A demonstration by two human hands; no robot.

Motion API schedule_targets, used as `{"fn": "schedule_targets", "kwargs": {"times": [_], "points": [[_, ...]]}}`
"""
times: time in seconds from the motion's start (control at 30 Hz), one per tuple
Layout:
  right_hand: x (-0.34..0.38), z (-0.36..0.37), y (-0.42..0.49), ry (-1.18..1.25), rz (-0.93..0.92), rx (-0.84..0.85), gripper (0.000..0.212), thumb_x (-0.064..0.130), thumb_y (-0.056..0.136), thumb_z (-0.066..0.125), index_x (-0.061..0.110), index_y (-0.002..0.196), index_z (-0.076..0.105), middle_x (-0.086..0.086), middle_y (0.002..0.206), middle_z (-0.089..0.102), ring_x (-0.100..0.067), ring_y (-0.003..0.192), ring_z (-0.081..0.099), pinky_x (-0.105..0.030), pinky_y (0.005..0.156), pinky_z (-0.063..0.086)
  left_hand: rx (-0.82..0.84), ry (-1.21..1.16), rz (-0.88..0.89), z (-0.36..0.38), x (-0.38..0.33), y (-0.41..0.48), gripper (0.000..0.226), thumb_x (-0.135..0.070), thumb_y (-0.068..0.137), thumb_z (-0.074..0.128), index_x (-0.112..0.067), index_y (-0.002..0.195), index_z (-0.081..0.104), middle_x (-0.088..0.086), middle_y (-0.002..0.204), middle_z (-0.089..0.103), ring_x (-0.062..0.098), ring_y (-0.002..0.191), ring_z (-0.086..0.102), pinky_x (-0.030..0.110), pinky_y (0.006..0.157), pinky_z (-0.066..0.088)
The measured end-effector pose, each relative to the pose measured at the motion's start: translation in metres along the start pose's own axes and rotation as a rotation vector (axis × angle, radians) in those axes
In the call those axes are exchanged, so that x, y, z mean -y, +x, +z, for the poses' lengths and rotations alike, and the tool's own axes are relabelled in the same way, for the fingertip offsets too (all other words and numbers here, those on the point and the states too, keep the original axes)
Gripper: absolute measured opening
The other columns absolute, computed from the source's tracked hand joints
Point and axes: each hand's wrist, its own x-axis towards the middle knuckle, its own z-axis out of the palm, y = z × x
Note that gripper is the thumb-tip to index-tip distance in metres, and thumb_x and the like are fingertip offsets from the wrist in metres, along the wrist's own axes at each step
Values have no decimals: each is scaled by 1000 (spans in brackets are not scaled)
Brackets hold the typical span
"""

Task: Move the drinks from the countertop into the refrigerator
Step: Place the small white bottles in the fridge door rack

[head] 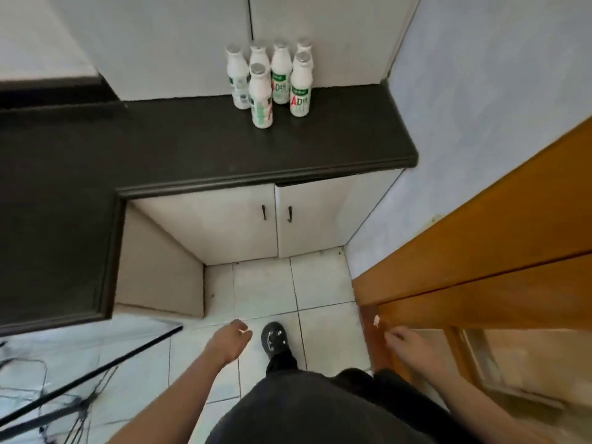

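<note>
Looking down in the head view, six white drink bottles stand upright in a tight cluster at the back of the dark countertop, close to the pale cupboard behind them. The front bottle stands nearest the counter edge. No refrigerator is in view.

Both hands hang low over the floor tiles, well apart from the bottles. The left hand has loosely curled fingers and holds nothing. The right hand, beside the wooden door, is blurred but seems relaxed and empty too.

The bottles look like small, full plastic ones: light, fairly stiff, with smooth labels that may slip. The body is the best place to grip, not the foil-like cap. The front bottle should be taken first, since the packed ones could tip their neighbours.
</note>
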Motion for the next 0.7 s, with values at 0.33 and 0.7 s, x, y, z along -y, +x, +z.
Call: {"fn": "schedule_targets", "kwargs": {"times": [0.33, 0.7], "points": [[95, -22, 49, -30, -92, 80, 20, 33, 95, 49, 22, 108, 60, 8, 103, 60, -12, 98, 58, -29, 89, 46, -40, -33, -5, -104, -65, 82, 39, -32, 97, 48, -3, 122, 56, 18, 123, 61, 31, 112, 57, 31, 87, 44], [228, -132, 150, 185, -381, -169, 15, 17, 93, 57, 30, 97, 61, 11, 89, 64, -7, 81, 62, -21, 68, 51, -112, -642, 63, -193, -161, 77, 18, -24, 97, 49, -12, 102, 61, -2, 82, 71, 7, 61, 62, 20, 57, 45]]}}
